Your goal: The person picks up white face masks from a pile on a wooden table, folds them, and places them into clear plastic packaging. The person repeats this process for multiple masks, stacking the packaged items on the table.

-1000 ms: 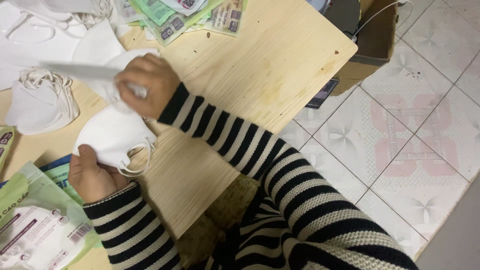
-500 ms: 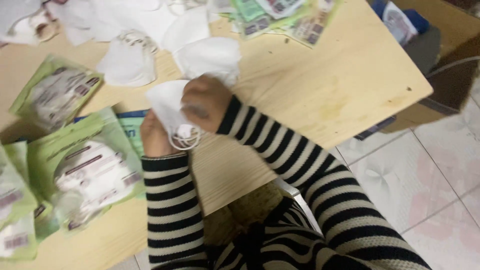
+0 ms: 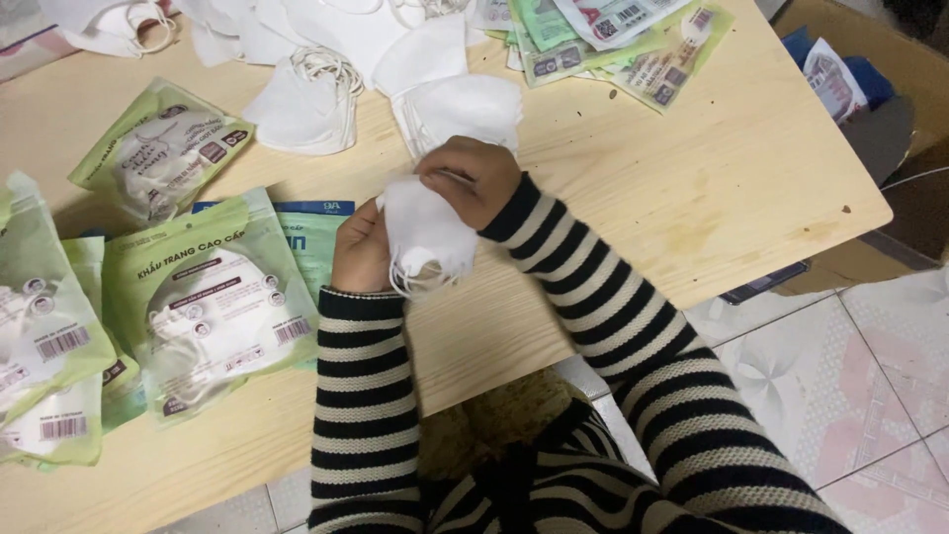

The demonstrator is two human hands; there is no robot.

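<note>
A folded white face mask [image 3: 425,232] with thin ear loops is held above the wooden table [image 3: 692,188]. My left hand [image 3: 362,249] grips its lower left edge. My right hand [image 3: 473,178] pinches its top from above. Both arms wear black-and-white striped sleeves. Just behind my right hand lies a small stack of white masks [image 3: 457,107]. Another loose white mask [image 3: 301,104] lies further left.
Green plastic packets holding masks [image 3: 213,302] lie at the left, with more [image 3: 163,148] behind and at the far left edge [image 3: 44,346]. Flat empty packets [image 3: 633,44] lie at the back. A cardboard box [image 3: 870,89] stands to the right. Tiled floor [image 3: 840,366] lies below right.
The view has shifted, so the table now sits further right in frame. Both hands have kept hold of the white mask and brought it together near the table's middle, beside the green packets.
</note>
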